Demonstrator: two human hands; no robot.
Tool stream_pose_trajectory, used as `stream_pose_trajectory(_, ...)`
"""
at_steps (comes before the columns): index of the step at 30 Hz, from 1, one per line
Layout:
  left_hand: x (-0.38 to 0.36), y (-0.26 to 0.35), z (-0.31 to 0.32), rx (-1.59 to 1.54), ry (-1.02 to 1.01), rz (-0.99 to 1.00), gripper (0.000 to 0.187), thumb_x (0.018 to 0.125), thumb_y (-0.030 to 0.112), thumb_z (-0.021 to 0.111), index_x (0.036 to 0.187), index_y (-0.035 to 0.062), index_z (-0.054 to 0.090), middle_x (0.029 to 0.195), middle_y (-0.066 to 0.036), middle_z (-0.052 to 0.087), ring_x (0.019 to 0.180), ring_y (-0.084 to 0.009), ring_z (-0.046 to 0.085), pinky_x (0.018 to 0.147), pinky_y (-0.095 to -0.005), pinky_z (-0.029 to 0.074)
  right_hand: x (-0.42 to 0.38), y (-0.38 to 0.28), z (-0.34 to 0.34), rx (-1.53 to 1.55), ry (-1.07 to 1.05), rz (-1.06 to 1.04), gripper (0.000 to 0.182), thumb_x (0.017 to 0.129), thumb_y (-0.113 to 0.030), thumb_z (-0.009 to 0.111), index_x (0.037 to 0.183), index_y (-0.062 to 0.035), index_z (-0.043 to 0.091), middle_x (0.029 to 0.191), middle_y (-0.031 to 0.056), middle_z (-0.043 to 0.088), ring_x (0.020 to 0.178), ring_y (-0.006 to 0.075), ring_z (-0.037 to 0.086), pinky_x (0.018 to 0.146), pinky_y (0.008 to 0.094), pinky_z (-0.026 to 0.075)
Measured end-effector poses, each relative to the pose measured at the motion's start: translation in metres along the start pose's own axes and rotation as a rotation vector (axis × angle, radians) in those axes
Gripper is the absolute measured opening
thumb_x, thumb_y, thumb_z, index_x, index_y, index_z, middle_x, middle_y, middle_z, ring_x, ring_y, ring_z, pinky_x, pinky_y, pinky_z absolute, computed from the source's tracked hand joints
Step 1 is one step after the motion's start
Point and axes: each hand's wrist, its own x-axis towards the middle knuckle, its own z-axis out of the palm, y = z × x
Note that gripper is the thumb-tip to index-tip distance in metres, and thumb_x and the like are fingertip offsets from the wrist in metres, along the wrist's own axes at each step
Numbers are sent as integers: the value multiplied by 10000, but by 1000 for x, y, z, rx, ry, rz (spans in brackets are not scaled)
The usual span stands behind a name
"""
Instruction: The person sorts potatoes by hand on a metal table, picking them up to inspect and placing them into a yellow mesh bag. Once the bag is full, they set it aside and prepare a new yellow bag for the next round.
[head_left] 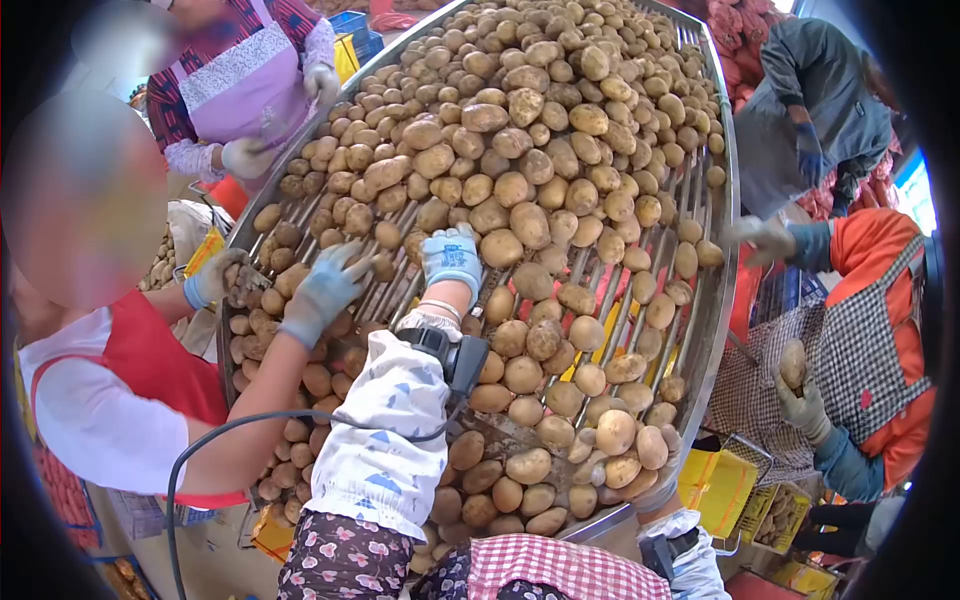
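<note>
Potatoes (530,225) cover a slatted metal sorting table (728,250), heaped highest toward its far end. My left hand (452,262), in a light blue and white glove, reaches over the middle of the table and rests against potatoes there; its fingertips are bent down and what lies under them is hidden. At the table's near right edge my right hand (655,490) is mostly hidden behind potatoes, with only the gloved wrist and part of the palm side showing. Several potatoes lie right against it.
At the left, a co-worker in a red apron (175,365) has both gloved hands over the potatoes. Another in a purple apron (250,90) stands beyond. On the right, a person in orange (880,270) holds a potato (793,364). Yellow crate (790,515) below; black cable (200,440) near my left arm.
</note>
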Motion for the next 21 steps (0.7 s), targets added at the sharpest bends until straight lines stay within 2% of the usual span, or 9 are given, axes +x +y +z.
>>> stream_pose_trajectory(3, 5, -3, -25, -90, -137, -48, 399, 782, 340, 679, 1092, 108, 583, 1049, -107, 664, 1008, -258, 629, 840, -386, 495, -4, -6, -1, -18, 138, 7, 799, 810, -593, 536, 1346, -13, 416, 1283, 304, 500, 1026, 433, 602, 854, 495, 535)
stream_pose_trajectory(7, -15, -18, -35, -318, 41, -106, 506, 756, 342, 722, 1133, 56, 542, 1051, -150, 654, 990, -286, 633, 860, -394, 494, -6, -8, 7, 121, 101, -7, 756, 827, -557, 536, 1345, -17, 424, 1285, 284, 511, 1055, 413, 594, 875, 491, 532)
stream_pose_trajectory(9, -45, -18, -52, -1063, 0, -131, 464, 768, 256, 726, 1125, 39, 524, 1031, -155, 643, 929, -301, 637, 823, -391, 504, -8, -9, 11, 112, 48, 20, 752, 828, -553, 538, 1339, -11, 430, 1278, 276, 519, 1051, 401, 598, 869, 486, 535)
stream_pose_trajectory(11, -67, -9, -36, -1314, -6, 55, 426, 773, 187, 722, 1113, 34, 514, 1001, -158, 633, 884, -309, 634, 798, -378, 509, -9, -6, 8, 97, -8, 44, 747, 829, -548, 540, 1332, -5, 436, 1272, 268, 527, 1047, 389, 602, 863, 480, 539)
stream_pose_trajectory(12, -76, -1, -44, -1240, -19, 92, 370, 796, 125, 681, 1118, 34, 525, 1035, -149, 599, 907, -215, 606, 798, -304, 502, -7, -3, 6, 82, 57, 3, 744, 833, -551, 532, 1327, -1, 440, 1257, 256, 538, 1034, 376, 611, 844, 478, 546)
stream_pose_trajectory(15, -84, 6, -25, -549, 102, 310, 441, 781, 232, 690, 1151, 42, 542, 1083, -205, 608, 986, -369, 606, 853, -395, 497, -14, 5, 23, -85, 219, -97, 713, 866, -560, 463, 1305, 1, 465, 1191, 203, 581, 963, 343, 648, 778, 451, 570)
stream_pose_trajectory(18, -80, 11, -42, -758, -172, 154, 462, 782, 294, 690, 1136, 35, 546, 1086, -203, 618, 1013, -390, 594, 860, -420, 487, -24, 0, 41, 149, 70, -46, 671, 868, -508, 522, 1305, -1, 468, 1206, 205, 579, 983, 350, 642, 828, 457, 562)
stream_pose_trajectory(19, -83, 11, -41, -692, 34, 228, 468, 780, 300, 691, 1131, 19, 560, 1077, -201, 630, 954, -376, 623, 837, -430, 507, -27, -3, 37, 240, 8, -20, 659, 866, -487, 548, 1308, -4, 466, 1209, 202, 579, 989, 352, 640, 845, 464, 558)
stream_pose_trajectory(21, -104, 18, -56, -1068, -54, 146, 414, 805, 195, 694, 1145, 14, 540, 1042, -161, 639, 883, -299, 646, 789, -368, 527, -36, -5, 47, 188, -47, -33, 661, 851, -461, 596, 1320, -18, 453, 1229, 184, 571, 1065, 350, 607, 922, 476, 521)
